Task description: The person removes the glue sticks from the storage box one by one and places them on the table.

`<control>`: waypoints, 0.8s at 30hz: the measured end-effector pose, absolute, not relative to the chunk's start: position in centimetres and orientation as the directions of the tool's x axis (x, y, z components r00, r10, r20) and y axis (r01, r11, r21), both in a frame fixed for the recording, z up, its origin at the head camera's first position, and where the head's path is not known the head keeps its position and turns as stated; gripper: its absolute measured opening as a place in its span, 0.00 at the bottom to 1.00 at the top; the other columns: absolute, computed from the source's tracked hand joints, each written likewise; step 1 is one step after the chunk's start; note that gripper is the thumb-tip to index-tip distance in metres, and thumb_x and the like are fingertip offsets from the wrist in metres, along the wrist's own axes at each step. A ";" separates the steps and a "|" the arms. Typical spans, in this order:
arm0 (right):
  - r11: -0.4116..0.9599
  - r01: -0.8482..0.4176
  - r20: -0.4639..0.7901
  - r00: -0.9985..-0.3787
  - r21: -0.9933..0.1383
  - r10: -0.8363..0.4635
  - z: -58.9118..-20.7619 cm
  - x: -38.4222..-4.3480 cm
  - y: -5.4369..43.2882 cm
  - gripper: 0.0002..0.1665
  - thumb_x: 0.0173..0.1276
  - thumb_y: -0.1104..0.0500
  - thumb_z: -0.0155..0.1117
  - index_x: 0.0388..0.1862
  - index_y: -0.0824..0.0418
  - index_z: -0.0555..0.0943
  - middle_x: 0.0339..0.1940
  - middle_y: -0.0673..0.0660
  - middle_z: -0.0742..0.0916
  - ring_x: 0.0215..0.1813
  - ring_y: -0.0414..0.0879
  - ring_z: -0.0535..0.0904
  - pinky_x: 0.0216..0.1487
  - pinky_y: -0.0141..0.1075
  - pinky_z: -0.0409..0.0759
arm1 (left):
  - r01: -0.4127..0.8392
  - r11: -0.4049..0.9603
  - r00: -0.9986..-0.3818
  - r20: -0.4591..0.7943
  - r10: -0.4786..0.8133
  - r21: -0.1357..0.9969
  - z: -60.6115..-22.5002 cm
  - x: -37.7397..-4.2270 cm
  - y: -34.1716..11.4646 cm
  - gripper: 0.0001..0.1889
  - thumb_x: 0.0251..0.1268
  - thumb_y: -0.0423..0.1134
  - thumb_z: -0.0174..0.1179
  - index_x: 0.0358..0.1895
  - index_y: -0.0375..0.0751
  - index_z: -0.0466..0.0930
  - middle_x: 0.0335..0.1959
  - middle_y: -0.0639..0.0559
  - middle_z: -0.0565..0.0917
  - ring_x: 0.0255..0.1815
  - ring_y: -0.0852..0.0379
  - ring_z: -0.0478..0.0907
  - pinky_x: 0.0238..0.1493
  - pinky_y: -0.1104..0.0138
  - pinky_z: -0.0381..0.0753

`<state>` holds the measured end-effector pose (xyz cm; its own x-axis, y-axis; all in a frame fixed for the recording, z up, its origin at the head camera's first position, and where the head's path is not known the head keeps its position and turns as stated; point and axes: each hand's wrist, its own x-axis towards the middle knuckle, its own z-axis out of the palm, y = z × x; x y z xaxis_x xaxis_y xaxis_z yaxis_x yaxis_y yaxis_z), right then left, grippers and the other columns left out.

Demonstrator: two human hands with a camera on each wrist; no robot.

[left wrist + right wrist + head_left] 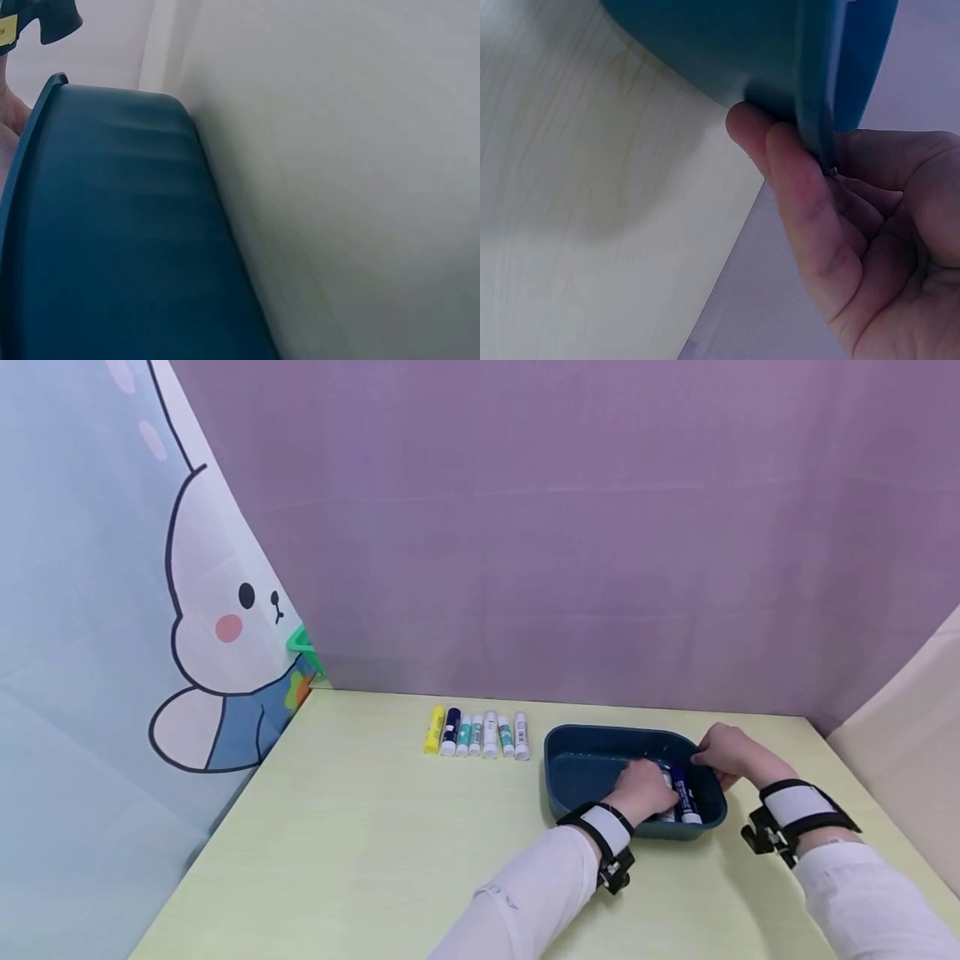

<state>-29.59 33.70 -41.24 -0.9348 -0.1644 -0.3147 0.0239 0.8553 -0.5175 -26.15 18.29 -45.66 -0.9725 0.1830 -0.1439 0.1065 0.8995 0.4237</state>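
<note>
A dark blue plastic bin (592,735) stands on the table at centre right. The right hand (731,750) pinches its right rim, thumb inside and fingers outside, as the right wrist view shows. Inside the bin the left hand (641,789) reaches down with bent fingers over a white glue stick (666,815); its fingertips are hidden, so I cannot tell whether it grips the stick. Just right of that lies a navy glue stick (685,795) with a white end. In the left wrist view the bin's outer wall (127,217) fills the left side.
Left of the bin, several glue sticks (490,734) lie side by side in a row, a yellow one (433,730) at its left end. The pale table (337,827) meets a purple curtain (562,543) behind. A green object (302,641) shows at the back left.
</note>
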 end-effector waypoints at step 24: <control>0.859 0.029 -0.328 -0.931 -0.511 -0.163 -41.3 -29.7 33.7 0.13 0.66 0.66 0.55 0.36 0.77 0.81 0.14 0.57 0.82 0.15 0.42 0.80 0.21 0.37 0.82 | 0.098 0.861 -0.981 -0.096 0.167 0.499 -45.8 -26.1 18.3 0.21 0.44 0.55 0.72 0.38 0.46 0.85 0.40 0.59 0.84 0.40 0.61 0.80 0.37 0.71 0.78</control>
<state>-29.67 33.66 -41.26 -0.9307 -0.1628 -0.3276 0.0295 0.8592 -0.5108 -26.07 18.34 -45.80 -0.9812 0.1674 -0.0965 0.0979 0.8612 0.4987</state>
